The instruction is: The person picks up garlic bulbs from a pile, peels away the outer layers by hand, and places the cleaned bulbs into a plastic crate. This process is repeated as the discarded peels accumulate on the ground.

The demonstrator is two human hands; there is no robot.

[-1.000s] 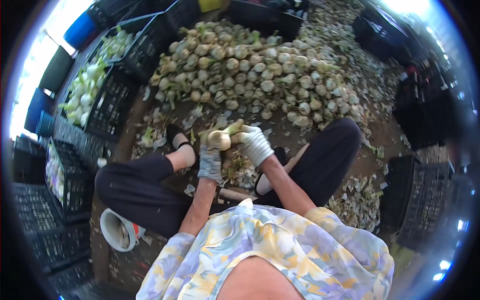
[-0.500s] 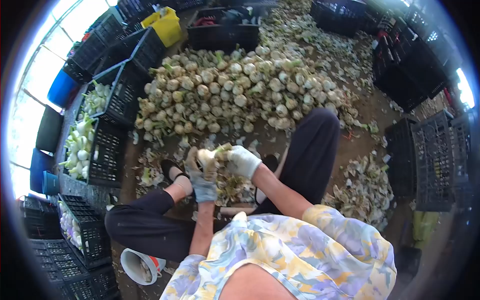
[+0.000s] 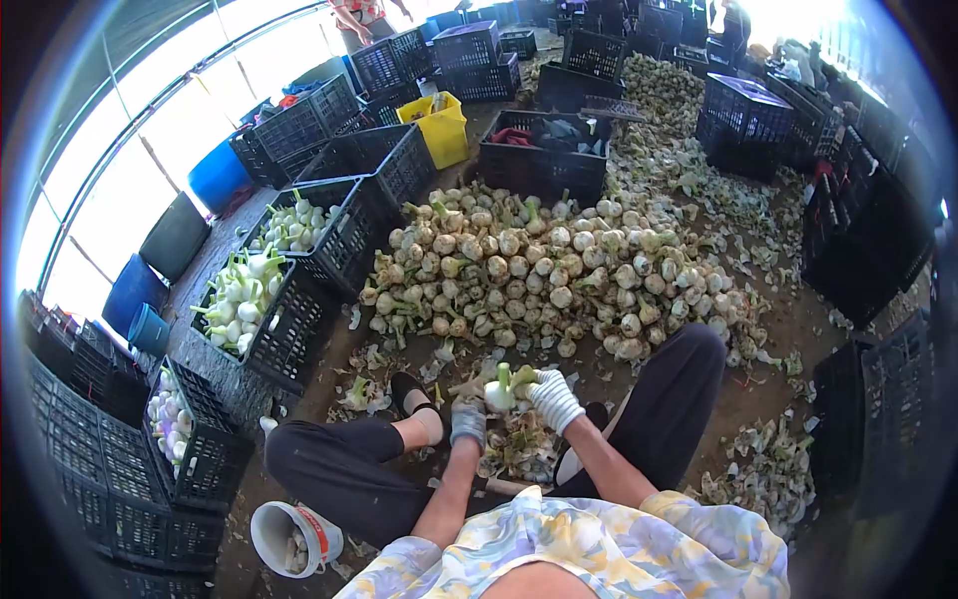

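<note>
A white garlic bulb point(image 3: 498, 396) with a short green stem is between my gloved hands, above the ground between my legs. My left hand point(image 3: 468, 423) is closed around its lower left side. My right hand point(image 3: 555, 401), in a striped pale glove, is closed at its right, on greenish outer skin point(image 3: 522, 378) beside the stem; exactly where the fingertips grip is hard to make out. Just ahead of my feet lies a large heap of unpeeled garlic bulbs point(image 3: 539, 270). Loose peelings point(image 3: 524, 447) lie below my hands.
Black crates of cleaned bulbs point(image 3: 289, 334) stand at my left, one with purplish bulbs point(image 3: 200, 454). A white bucket point(image 3: 271, 539) is beside my left knee. Ahead are a yellow container point(image 3: 439, 135) and a crate with cloth point(image 3: 544, 165). Stacked crates point(image 3: 863, 230) line the right; another person point(image 3: 361, 20) stands far back.
The view has tilted up, showing more of the far room. The bulb has turned so its stem points upward, and my right hand has shifted to the skin beside the stem.
</note>
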